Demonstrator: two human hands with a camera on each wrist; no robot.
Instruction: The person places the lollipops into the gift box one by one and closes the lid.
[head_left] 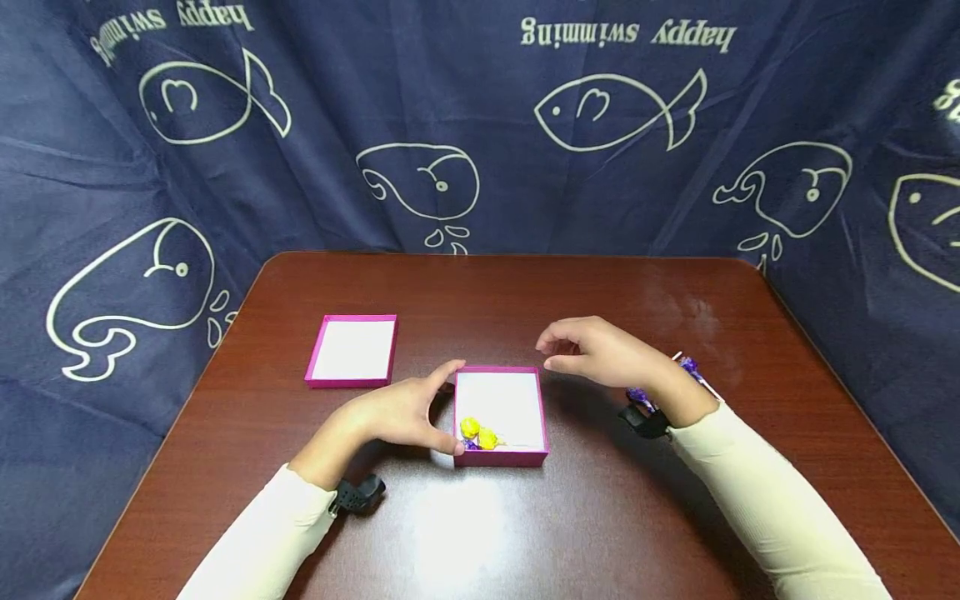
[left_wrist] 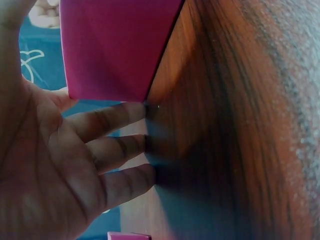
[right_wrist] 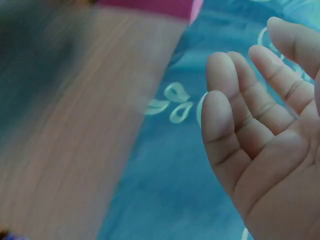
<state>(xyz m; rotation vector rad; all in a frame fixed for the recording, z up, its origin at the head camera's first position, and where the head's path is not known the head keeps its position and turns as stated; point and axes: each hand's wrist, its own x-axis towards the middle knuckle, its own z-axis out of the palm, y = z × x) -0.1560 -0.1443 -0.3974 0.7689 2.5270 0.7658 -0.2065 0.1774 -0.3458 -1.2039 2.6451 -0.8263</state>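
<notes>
A shallow pink box [head_left: 501,458] with a white inside stands near the middle of the table. Two yellow-wrapped lollipops [head_left: 487,438] and a bit of purple wrapper [head_left: 471,445] lie in its near left corner. My left hand [head_left: 401,410] holds the box by its left side, thumb at the near corner and index finger round the far one. In the left wrist view the other fingers [left_wrist: 125,185] reach out beside the pink wall [left_wrist: 117,50], close to the tabletop. Past the box's far right corner, my right hand [head_left: 596,350] hovers with loosely bent fingers and holds nothing.
A second shallow pink-rimmed tray or lid [head_left: 348,384] lies at the left. Several purple-wrapped lollipops [head_left: 690,365] lie at the right, partly hidden by my right forearm. A blue curtain [head_left: 495,200] with fish and whale drawings hangs behind the brown table [head_left: 510,300].
</notes>
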